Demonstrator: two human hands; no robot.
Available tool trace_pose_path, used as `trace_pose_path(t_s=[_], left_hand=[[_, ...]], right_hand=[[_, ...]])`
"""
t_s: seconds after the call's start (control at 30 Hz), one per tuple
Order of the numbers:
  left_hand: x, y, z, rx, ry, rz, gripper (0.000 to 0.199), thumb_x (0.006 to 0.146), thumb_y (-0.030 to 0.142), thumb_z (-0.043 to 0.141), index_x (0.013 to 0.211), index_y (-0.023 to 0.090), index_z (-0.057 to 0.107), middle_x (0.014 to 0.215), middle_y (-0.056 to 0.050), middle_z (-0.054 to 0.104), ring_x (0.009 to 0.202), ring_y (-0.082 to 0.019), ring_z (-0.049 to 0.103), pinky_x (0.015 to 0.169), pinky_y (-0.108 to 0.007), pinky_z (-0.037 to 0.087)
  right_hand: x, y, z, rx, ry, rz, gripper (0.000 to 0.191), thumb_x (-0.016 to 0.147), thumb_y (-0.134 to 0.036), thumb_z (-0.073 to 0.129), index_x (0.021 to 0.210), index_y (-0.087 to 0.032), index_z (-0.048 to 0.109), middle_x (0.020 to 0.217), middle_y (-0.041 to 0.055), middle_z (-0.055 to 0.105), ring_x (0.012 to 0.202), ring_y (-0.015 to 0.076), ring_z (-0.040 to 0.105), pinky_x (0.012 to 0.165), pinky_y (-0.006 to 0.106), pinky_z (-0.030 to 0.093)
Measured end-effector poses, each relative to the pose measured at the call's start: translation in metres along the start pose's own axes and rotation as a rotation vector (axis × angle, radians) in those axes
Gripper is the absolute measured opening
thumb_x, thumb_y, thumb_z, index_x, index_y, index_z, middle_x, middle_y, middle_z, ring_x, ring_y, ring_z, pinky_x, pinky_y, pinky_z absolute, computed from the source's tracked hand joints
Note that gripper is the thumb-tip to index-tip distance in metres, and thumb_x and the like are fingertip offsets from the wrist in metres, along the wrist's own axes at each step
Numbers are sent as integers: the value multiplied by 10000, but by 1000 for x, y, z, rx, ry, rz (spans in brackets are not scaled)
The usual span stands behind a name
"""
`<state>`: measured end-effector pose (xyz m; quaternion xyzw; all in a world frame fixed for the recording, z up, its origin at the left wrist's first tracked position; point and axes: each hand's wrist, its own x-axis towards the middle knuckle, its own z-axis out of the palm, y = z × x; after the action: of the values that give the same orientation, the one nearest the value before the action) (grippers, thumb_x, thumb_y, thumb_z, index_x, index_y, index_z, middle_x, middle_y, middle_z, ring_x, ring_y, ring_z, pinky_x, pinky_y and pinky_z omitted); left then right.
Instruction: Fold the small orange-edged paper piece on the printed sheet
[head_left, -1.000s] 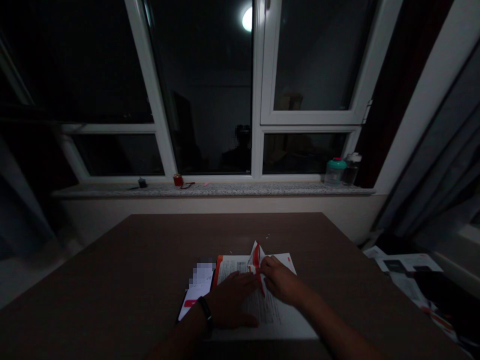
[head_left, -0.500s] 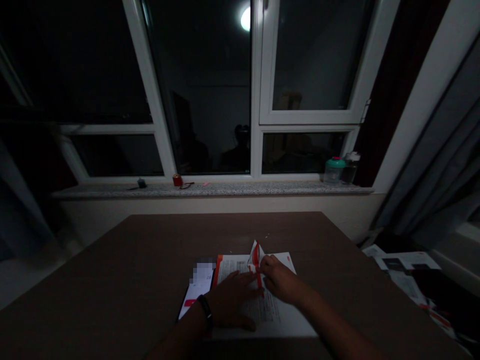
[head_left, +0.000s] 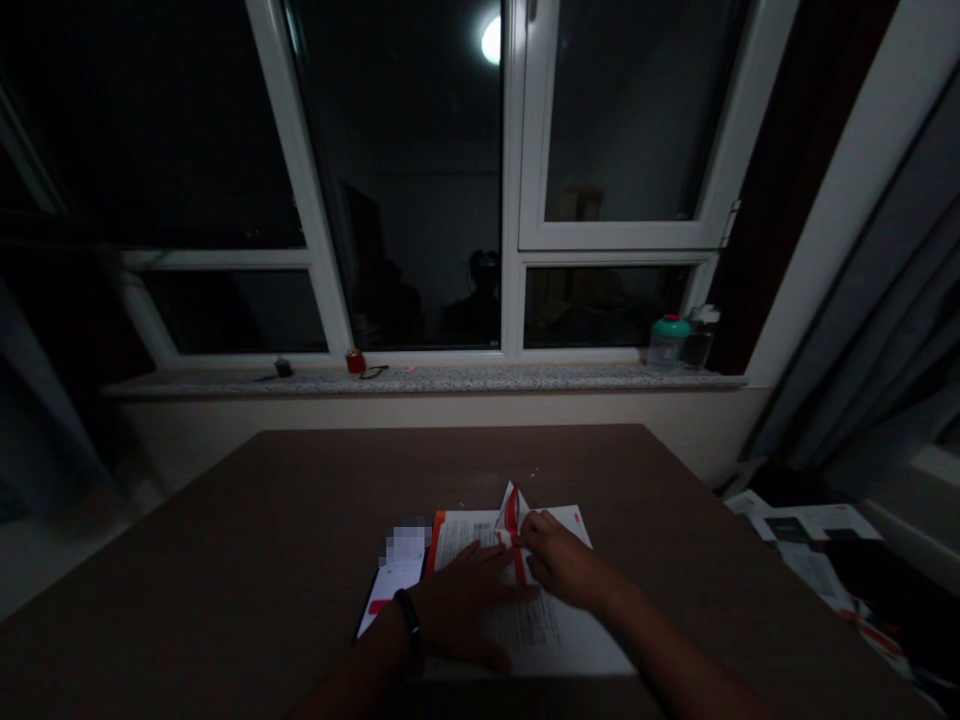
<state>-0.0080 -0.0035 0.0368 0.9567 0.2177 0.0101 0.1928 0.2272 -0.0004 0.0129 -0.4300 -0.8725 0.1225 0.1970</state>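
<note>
A folded piece of white paper with red bands (head_left: 511, 508) stands partly raised, its pointed tip facing away from me. My right hand (head_left: 562, 560) pinches its right side with fingers closed. My left hand (head_left: 463, 603), a dark band on its wrist, lies with fingers stretched across the lower part of the folded paper. Under both hands is a printed white sheet or booklet (head_left: 592, 640) with an orange-red left edge. Just left of it rests a lit phone (head_left: 394, 578), its lower part close to my left wrist.
The brown table (head_left: 247, 560) reaches toward the window wall. On the stone sill (head_left: 465, 377) stand a red spool-like item (head_left: 355, 361), a small dark item (head_left: 283, 367) and a green-lidded container (head_left: 669, 342) beside a clear bottle (head_left: 700, 337). Papers (head_left: 817, 522) lie beyond the table's right edge.
My left fingers have shifted slightly, one now reaching farther right across the folded paper. My right hand stays in nearly the same place on it.
</note>
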Motion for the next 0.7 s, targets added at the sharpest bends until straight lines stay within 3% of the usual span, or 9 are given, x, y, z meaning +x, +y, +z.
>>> trace_pose_path(t_s=[0.1,0.17,0.33,0.5,0.57,0.7], left_hand=[[0,-1,0,-17,21,-52,1027,741,731,677,1538,242,252,1568,-180,260,1418,-403,266,1139,-607,191],[0,-2,2,-26,64,-76,1035,758,696,682,1540,196,224,1547,-193,307,1403,-385,313,1145,-586,207],[0,-1,5,-11,129,-50,738,820,572,696,1441,275,428,1475,-95,458,1333,-339,431,1148,-543,243],[1,-1,3,42,136,-148,579,806,397,763,1343,346,554,1509,-49,412,1363,-343,382,1123,-529,298],[1,-2,3,46,133,-184,569,808,350,757,1342,336,559,1491,-49,439,1361,-336,383,1120,-520,307],[2,-6,6,30,151,-214,746,765,350,771,1435,268,453,1443,-76,499,1316,-329,429,1104,-506,336]], right_hand=[[0,2,2,15,10,-14,384,743,-33,486,1052,-191,652,1048,69,543,1036,225,472,915,328,392],[0,3,2,15,13,-30,381,740,-37,491,1045,-200,652,1043,65,541,1032,226,475,927,337,383],[-1,1,-1,-25,-31,-36,334,735,-80,522,1021,-192,654,1015,66,536,986,230,482,878,341,391],[-2,-1,-4,-30,-35,-14,329,756,-99,532,1045,-200,652,1037,63,546,1009,231,483,885,336,387],[-2,-1,-3,-28,-29,-8,314,761,-99,530,1032,-200,653,1042,61,549,1014,229,482,891,334,387],[-1,-2,-4,-20,-42,8,320,766,-103,533,1046,-204,652,1045,60,553,1017,227,483,895,332,388]])
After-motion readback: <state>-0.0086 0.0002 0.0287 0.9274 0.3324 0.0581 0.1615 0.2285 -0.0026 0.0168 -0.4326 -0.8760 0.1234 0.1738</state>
